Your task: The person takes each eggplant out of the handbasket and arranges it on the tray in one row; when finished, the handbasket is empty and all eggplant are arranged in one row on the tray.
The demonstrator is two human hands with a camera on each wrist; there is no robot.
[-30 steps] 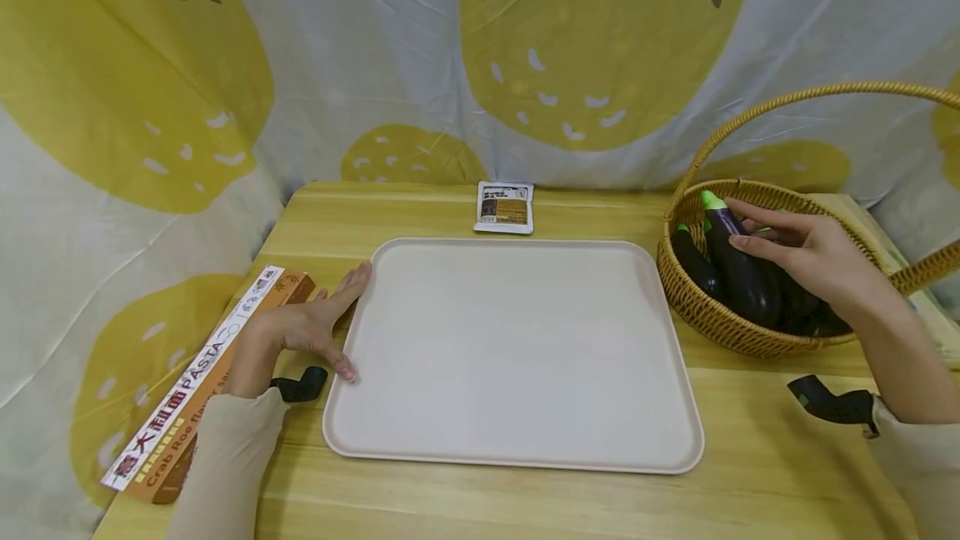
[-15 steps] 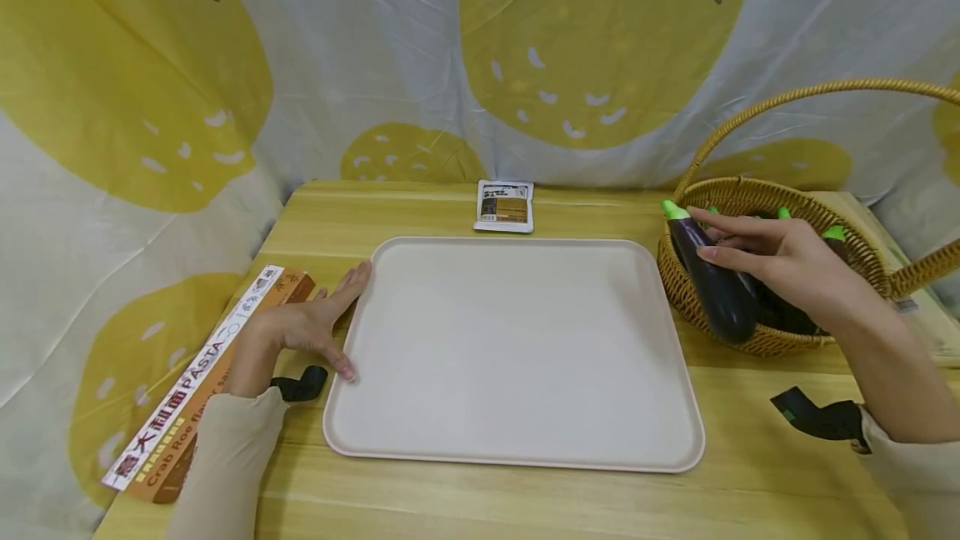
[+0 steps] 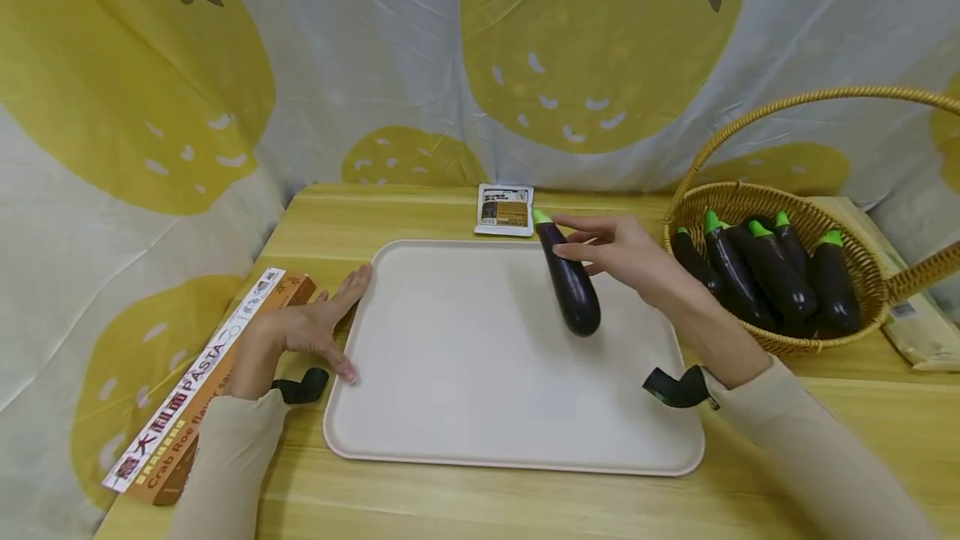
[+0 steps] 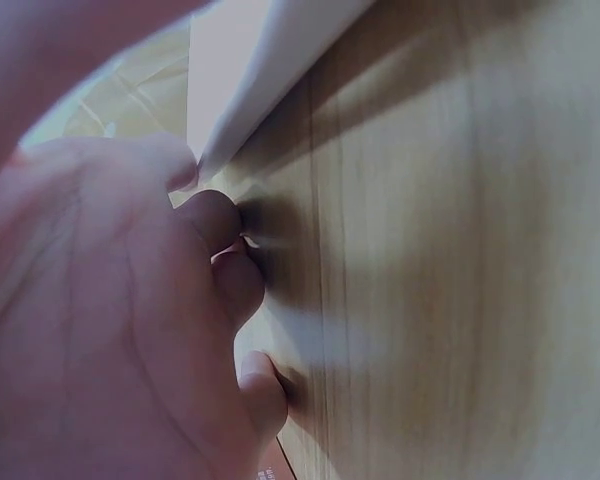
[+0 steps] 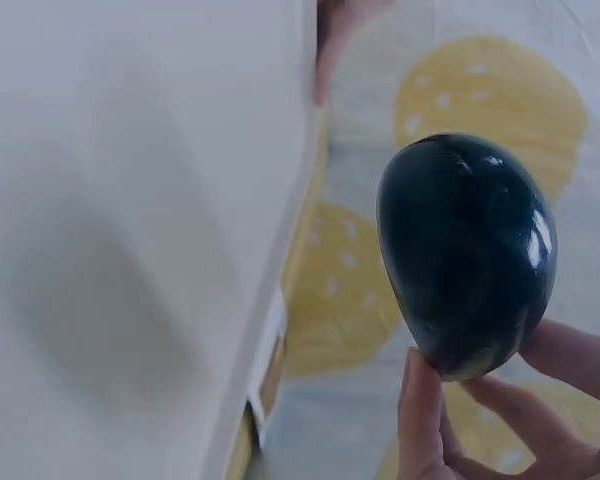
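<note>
Above smooth tray, glossy tapered eggplant.

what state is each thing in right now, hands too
eggplant: raised, above the tray
right hand: pinching that eggplant
left hand: spread, touching the tray's left edge
tray: flat on the table
basket: upright, handle raised, holding several other eggplants
pasta box: lying down, partly hidden
packet: lying flat, looks sealed
</note>
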